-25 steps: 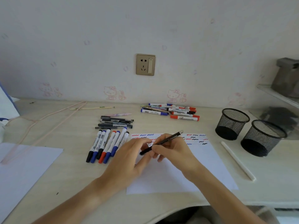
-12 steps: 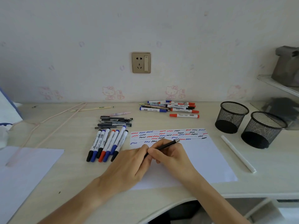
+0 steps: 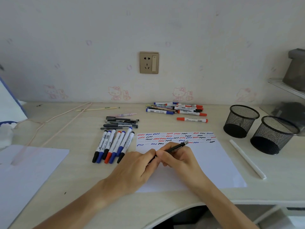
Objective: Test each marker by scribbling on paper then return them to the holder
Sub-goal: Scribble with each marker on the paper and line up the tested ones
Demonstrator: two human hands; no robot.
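My right hand (image 3: 179,158) grips a thin black pen (image 3: 177,147) over the white paper (image 3: 214,164), its metal end pointing up and right. The pen's lower end is hidden between my hands. My left hand (image 3: 137,169) touches that end with thumb and fingers; whether it pinches the cap is hidden. Rows of red, blue and black scribbles (image 3: 175,138) fill the paper's top. Several white markers (image 3: 113,145) lie in a row left of the paper, with dark pens (image 3: 120,123) behind them. Two empty black mesh holders (image 3: 241,120) (image 3: 274,134) stand at right.
More markers (image 3: 178,109) lie piled near the wall, with one red-capped marker (image 3: 192,120) apart. A white stick (image 3: 246,158) lies right of the paper. Another white sheet (image 3: 24,176) covers the left front. Pink rods (image 3: 54,123) lie at left. The desk edge curves inward at the front.
The pen has tilted lower toward the paper while both hands stayed together on it. The camera view has tipped and shifted a little.
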